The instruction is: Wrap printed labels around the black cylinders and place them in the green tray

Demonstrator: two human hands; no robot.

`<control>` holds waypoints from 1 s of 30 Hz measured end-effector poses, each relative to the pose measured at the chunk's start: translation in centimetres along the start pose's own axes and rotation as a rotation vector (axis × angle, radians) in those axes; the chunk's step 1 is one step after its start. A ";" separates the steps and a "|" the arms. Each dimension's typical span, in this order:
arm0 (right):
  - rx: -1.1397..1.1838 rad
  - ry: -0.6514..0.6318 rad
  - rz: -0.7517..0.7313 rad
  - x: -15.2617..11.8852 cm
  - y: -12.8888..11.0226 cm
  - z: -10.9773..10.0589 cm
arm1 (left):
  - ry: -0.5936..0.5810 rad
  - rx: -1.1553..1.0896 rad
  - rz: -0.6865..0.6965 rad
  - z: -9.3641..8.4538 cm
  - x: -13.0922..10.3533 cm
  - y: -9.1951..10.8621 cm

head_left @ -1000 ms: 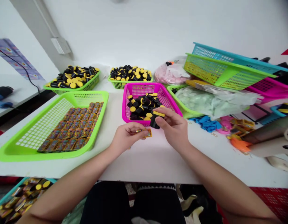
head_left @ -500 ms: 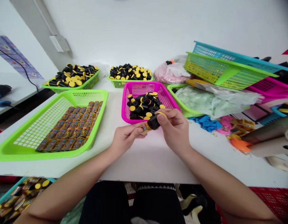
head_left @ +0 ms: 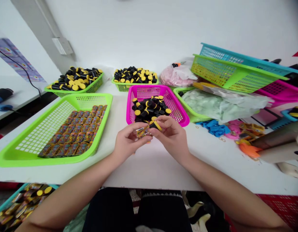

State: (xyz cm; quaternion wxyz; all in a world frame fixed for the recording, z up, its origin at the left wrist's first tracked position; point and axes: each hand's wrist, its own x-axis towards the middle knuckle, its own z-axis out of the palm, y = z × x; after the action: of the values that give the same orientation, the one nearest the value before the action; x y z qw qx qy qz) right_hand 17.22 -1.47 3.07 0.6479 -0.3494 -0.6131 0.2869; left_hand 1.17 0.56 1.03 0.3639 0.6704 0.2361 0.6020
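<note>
My left hand point(head_left: 128, 141) pinches a small printed sleeve point(head_left: 141, 132) just in front of the pink basket point(head_left: 181, 116). My right hand point(head_left: 171, 137) holds a black cylinder with a yellow cap point(head_left: 154, 125) and presses its end against that sleeve. Both hands meet over the white table point(head_left: 158, 164). The pink basket holds several more black-and-yellow cylinders point(head_left: 149, 109). To the left, a large green tray point(head_left: 30, 145) carries neat rows of wrapped pieces point(head_left: 77, 130).
Two green baskets point(head_left: 91, 88) point(head_left: 126, 87) of black-and-yellow cylinders stand at the back. Stacked empty baskets point(head_left: 232, 72), plastic bags point(head_left: 218, 104) and small coloured parts point(head_left: 215, 127) crowd the right side. A teal bin point(head_left: 8, 201) sits below the table edge at left.
My right hand brought the black cylinder left and turned it, so its end now meets the printed sleeve in my left hand, which rose slightly off the table.
</note>
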 end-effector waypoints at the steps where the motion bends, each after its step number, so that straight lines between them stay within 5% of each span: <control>1: -0.022 -0.047 -0.039 -0.1 0.0 -0.1 | 0.008 -0.043 0.009 0.1 0.1 -0.2; 5: -0.155 -0.207 -0.157 0.0 0.0 -0.9 | 0.016 -0.161 -0.125 0.0 0.5 -0.2; 10: -0.043 -0.322 -0.111 1.1 0.0 -1.9 | -0.163 -0.307 -0.432 -0.6 0.7 1.3; 15: -0.080 -0.438 -0.208 1.8 0.0 -2.7 | -0.262 -0.444 -0.472 -1.1 0.7 1.7; 20: -0.279 -0.610 -0.389 1.5 0.2 -2.6 | -0.191 -0.489 -0.507 -0.9 0.7 1.2; 25: -0.691 -0.372 -0.541 0.4 1.1 -1.5 | -0.025 -0.495 -0.500 -0.2 0.8 0.7; 30: -0.811 -0.289 -0.701 -0.6 1.2 -0.7 | -0.179 -0.421 -0.521 0.0 0.8 1.8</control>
State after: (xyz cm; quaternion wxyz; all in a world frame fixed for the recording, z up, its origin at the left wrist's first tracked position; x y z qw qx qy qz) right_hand 17.97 -1.29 1.71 0.4273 -0.3029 -0.8367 -0.1601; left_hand 1.12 0.04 2.89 0.6548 0.5481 0.2372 0.4631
